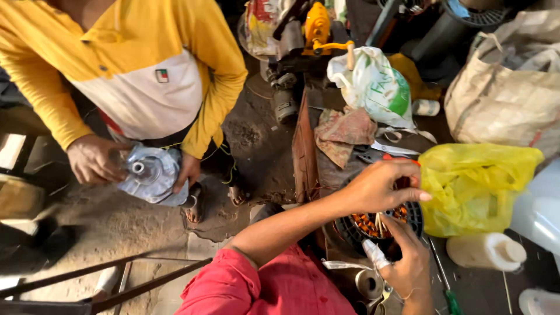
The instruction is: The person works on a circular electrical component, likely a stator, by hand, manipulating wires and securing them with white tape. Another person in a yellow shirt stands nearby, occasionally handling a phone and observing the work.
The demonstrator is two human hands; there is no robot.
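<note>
A round black motor stator [408, 220] with copper windings sits on the cluttered bench. My left hand [378, 188] reaches in on a bare forearm below a red sleeve and curls over the stator's near rim, gripping it. My right hand [408, 265] comes up from below; one finger is wrapped in white tape. Its thumb and fingers pinch thin pale strips [381, 223] that stick out of the windings. Across from me a person in a yellow and white shirt holds a silvery metal motor cover [153, 174] in both hands.
A yellow plastic bag [473, 186] lies right beside the stator, with a white plastic bottle [484, 251] below it. A white and green bag [373, 84], a crumpled cloth [344, 131], a large sack [507, 93], a tape roll [368, 284] and a green-handled screwdriver [452, 300] crowd the bench.
</note>
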